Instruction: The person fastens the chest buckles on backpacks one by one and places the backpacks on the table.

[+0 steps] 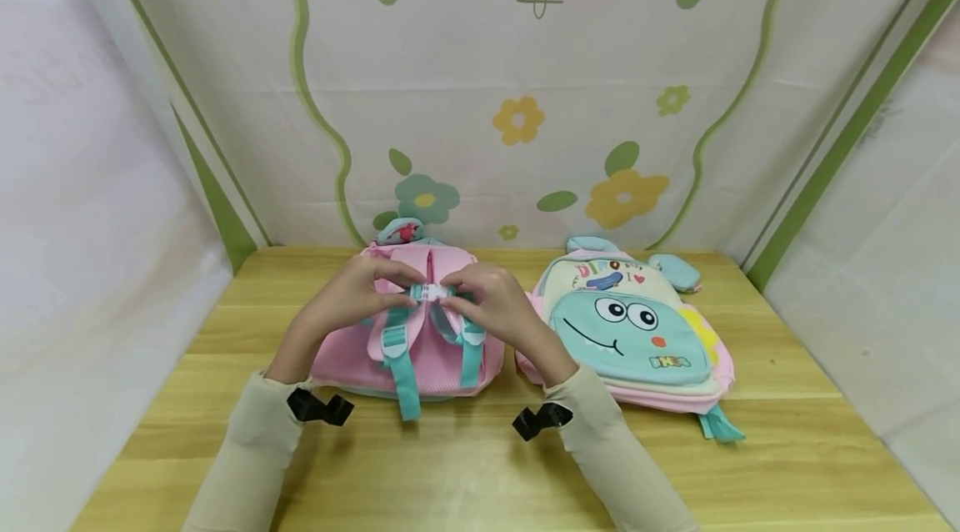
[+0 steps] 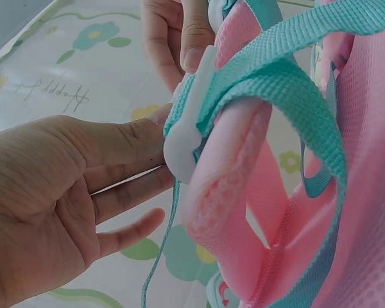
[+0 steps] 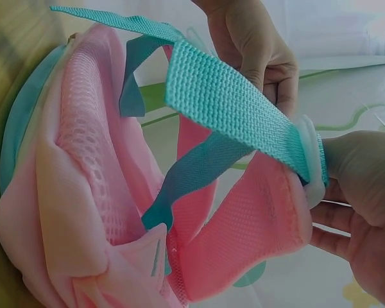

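Note:
A pink backpack (image 1: 345, 365) lies on the table with its back panel and shoulder straps facing up. Above it, a white buckle (image 1: 432, 293) with short teal webbing at its sides is between my two hands. My left hand (image 1: 358, 292) pinches the buckle's left side between thumb and fingers, and my right hand (image 1: 491, 298) pinches the right side. White strap adjusters with teal webbing (image 1: 405, 386) hang below. In the left wrist view, a white adjuster (image 2: 183, 151) and teal strap hide my left fingertips; the right wrist view shows a teal strap (image 3: 231, 102) across the hands.
To the right lies a second backpack (image 1: 637, 340) with a teal cartoon face, front side up. Both stand on a wooden table (image 1: 420, 474). A white cloth backdrop (image 1: 450, 48) with flowers rises at the table's far edge.

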`<state>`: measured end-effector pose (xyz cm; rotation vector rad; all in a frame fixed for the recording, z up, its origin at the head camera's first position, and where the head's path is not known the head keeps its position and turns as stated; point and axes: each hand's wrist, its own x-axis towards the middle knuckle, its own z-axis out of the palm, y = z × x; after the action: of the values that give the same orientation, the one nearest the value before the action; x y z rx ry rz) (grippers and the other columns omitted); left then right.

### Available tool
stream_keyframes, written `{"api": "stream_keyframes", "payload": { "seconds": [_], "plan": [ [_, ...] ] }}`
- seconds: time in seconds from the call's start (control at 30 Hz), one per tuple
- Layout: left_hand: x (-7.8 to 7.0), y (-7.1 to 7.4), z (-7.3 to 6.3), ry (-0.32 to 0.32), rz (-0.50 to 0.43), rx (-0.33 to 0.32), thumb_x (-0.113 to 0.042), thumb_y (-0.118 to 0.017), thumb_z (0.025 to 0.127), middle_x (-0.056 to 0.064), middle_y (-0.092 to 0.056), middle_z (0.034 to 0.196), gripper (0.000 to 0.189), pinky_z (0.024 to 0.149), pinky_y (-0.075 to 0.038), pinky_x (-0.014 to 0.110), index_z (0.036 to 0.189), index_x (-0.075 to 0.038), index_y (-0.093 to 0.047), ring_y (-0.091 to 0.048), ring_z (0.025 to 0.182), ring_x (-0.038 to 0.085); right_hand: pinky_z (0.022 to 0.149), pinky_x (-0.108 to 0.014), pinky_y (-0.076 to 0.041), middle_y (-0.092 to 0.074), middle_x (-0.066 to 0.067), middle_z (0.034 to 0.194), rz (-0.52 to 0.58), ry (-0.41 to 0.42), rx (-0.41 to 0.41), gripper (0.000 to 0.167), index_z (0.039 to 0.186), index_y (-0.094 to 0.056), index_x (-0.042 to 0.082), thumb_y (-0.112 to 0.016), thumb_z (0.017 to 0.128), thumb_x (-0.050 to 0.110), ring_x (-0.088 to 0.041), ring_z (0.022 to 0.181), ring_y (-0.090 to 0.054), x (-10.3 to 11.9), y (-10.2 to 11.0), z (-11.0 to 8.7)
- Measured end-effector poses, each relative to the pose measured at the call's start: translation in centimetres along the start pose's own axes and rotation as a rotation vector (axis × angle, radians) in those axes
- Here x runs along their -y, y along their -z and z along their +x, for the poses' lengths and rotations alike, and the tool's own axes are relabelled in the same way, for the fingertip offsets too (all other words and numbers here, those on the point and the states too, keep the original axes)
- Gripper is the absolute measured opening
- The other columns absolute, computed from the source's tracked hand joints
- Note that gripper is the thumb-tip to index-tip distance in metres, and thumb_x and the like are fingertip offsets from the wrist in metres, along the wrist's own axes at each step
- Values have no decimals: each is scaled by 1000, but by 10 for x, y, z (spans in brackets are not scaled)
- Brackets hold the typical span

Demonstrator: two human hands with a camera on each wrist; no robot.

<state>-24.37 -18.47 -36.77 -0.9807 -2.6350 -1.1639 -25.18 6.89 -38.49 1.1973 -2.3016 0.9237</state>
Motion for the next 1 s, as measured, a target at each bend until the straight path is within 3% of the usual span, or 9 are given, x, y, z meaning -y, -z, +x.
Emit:
{"api": "stream_keyframes", "payload": {
  "seconds": [0.3,0.73,1.0],
  "plan": [
    [1,0,-1,-38,-2,-12,-8,-85,82,2,-80,101,29,84,-56,34,111,-10,-78,-75,96,17,77,-32,-60,-78,-4,95,22,-4,-16,19,103,-78,7,-82,86,14,-18,85,-73,0,-2,-1],
    [1,0,-1,-25,-6,-9,-8,-84,82,2,-80,101,28,82,-54,26,110,-10,-79,-74,95,17,77,-30,-59,-78,-4,94,10,0,-14,18,103,-79,7,-82,87,14,-18,84,-72,-1,-4,-1],
    [2,1,-1,-44,4,-3,-7,-84,82,2,-79,102,29,81,-55,28,111,-9,-78,-74,95,18,77,-28,-58,-78,-3,94,-11,11,-17,17,102,-79,7,-82,87,14,-18,84,-71,0,-5,-1]
  ]
}}
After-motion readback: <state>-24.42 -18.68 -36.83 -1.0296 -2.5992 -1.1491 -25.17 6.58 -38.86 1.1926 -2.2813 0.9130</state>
